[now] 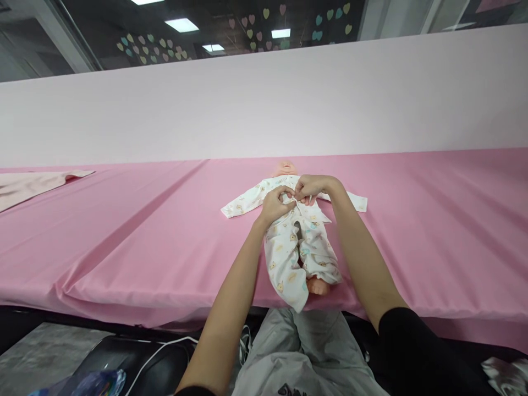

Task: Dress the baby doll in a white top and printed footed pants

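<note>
A baby doll [285,168] lies on its back, its head toward the white wall. It wears a white baby romper [284,258] with small coloured prints, sleeves spread to both sides. One bare foot shows at the near end, while the other leg is covered by cloth. My left hand [277,204] pinches the romper's front at the chest. Close beside it, my right hand [312,187] has its fingers closed on the same front cloth. Fingertips of both hands nearly meet, and the small part between them is hidden. Lower down, the front gapes between the legs.
A pink sheet [165,236] with creases covers the table up to a white wall [264,110]. At the far left lies a pale cloth [37,184]. Below the table edge are a black chair [140,363], a white cable [159,349] and my grey trousers [305,352].
</note>
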Action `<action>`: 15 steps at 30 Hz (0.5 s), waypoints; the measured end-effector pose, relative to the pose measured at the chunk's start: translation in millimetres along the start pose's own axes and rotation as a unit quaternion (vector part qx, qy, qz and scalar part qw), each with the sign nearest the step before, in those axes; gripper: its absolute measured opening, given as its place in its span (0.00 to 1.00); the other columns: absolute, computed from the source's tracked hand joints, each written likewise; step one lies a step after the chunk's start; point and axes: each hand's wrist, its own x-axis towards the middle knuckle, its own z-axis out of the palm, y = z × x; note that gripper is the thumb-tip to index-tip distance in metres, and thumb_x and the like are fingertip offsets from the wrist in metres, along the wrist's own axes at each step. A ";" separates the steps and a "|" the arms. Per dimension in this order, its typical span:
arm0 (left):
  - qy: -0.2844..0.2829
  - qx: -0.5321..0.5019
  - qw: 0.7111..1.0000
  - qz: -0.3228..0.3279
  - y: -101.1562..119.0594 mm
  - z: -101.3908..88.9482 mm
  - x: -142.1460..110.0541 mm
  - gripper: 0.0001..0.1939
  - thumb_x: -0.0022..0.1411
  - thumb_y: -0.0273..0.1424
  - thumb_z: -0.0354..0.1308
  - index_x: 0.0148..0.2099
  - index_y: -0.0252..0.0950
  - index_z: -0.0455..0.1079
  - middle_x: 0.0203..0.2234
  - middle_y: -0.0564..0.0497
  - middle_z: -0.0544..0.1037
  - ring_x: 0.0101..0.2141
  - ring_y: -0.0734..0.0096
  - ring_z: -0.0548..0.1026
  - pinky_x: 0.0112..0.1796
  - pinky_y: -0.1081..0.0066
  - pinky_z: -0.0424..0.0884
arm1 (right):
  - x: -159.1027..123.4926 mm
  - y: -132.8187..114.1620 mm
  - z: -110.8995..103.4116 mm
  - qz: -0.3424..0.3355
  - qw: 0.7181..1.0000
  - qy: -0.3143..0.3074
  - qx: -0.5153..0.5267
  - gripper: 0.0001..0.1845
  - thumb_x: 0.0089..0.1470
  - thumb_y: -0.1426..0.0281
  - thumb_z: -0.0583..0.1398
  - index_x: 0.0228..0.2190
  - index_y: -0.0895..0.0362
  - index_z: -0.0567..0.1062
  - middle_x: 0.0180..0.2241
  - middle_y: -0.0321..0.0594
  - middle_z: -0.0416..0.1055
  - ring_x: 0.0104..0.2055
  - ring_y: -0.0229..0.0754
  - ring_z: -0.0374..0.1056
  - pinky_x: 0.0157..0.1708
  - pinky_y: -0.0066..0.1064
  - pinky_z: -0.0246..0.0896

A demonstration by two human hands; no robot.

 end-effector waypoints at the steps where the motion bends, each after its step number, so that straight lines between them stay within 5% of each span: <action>1: 0.005 0.001 1.000 -0.002 0.1 0.5 0.2 0.11 0.46 0.29 0.60 0.36 0.36 0.71 0.30 0.57 0.73 0.20 0.81 0.55 0.23 0.77 0.54 | -0.5 -0.8 0.1 0.001 1.000 0.004 0.004 0.05 0.48 0.77 0.62 0.23 0.62 0.71 0.20 0.37 0.69 0.25 0.37 0.69 0.30 0.28 0.71; 10: 0.027 0.005 1.000 -0.006 0.4 1.4 0.9 0.20 0.44 0.27 0.62 0.43 0.38 0.68 0.31 0.57 0.75 0.20 0.80 0.58 0.24 0.76 0.56 | 4.1 -7.5 5.6 0.012 0.999 0.053 -0.003 0.15 0.53 0.65 0.61 0.21 0.63 0.70 0.21 0.41 0.70 0.23 0.39 0.70 0.26 0.29 0.71; 15: 0.006 -0.016 1.000 -0.010 0.3 0.0 0.7 0.23 0.44 0.26 0.62 0.46 0.39 0.67 0.27 0.58 0.74 0.20 0.80 0.57 0.25 0.76 0.57 | 4.6 -9.2 5.1 -0.001 0.999 0.042 -0.003 0.11 0.50 0.68 0.64 0.22 0.61 0.69 0.21 0.38 0.70 0.24 0.38 0.69 0.27 0.28 0.70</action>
